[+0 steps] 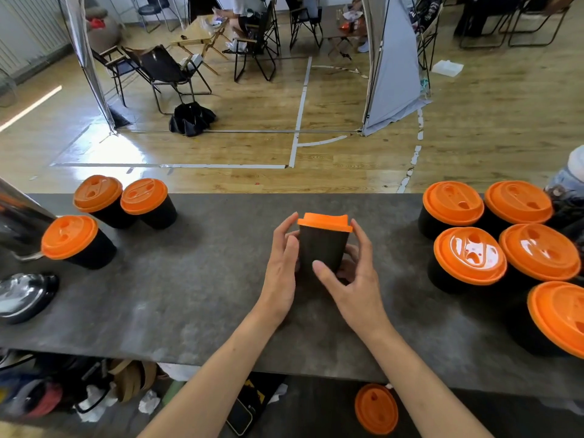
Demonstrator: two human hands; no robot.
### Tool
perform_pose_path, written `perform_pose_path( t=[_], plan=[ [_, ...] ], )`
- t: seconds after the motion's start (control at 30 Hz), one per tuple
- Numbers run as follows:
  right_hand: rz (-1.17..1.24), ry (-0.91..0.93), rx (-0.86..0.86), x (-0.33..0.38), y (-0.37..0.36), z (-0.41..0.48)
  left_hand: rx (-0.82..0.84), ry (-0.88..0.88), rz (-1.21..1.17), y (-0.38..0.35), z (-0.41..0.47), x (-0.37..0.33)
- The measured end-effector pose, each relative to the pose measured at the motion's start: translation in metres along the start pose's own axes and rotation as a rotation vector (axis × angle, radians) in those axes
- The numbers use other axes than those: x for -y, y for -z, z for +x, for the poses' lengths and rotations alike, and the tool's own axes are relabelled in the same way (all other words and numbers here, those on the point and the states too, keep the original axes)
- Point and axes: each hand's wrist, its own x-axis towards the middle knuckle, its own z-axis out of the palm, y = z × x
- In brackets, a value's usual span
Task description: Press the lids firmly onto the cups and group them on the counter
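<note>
One loose orange lid [376, 409] lies below the grey matte counter [205, 295]. At its middle the left hand [281, 267] and right hand [354, 279] grasp a black tapered cup [320, 248], already capped. More capped cups [471, 257] stand grouped at both sides; behind, glossy wooden floor [252, 153], folding chairs [164, 74]

Bare forearms [221, 358], left hand [281, 273], right hand [357, 289], short nails

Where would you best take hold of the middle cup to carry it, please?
Grip the cup by its black wall just under the lid, from both sides: the wall widens upward and the lid's rim juts out, so it should not slip down.
</note>
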Motion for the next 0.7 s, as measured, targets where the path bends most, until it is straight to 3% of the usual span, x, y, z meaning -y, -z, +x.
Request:
perform_pose_path(
  t=[0.17,0.27,0.43,0.7],
  plan=[
    [0.21,-0.069,-0.024,0.001,0.009,0.002,0.114,-0.132,0.24,-0.002,-0.012,0.002],
    [0.247,-0.09,-0.003,0.002,0.011,0.003,0.097,-0.198,0.264,-0.004,-0.012,0.004],
    [0.211,-0.112,0.065,0.005,0.01,0.003,-0.02,-0.252,0.225,-0.002,-0.008,0.009],
    [0.201,-0.122,0.098,0.007,0.01,0.004,0.009,-0.366,0.365,-0.004,-0.007,0.019]
  ],
)
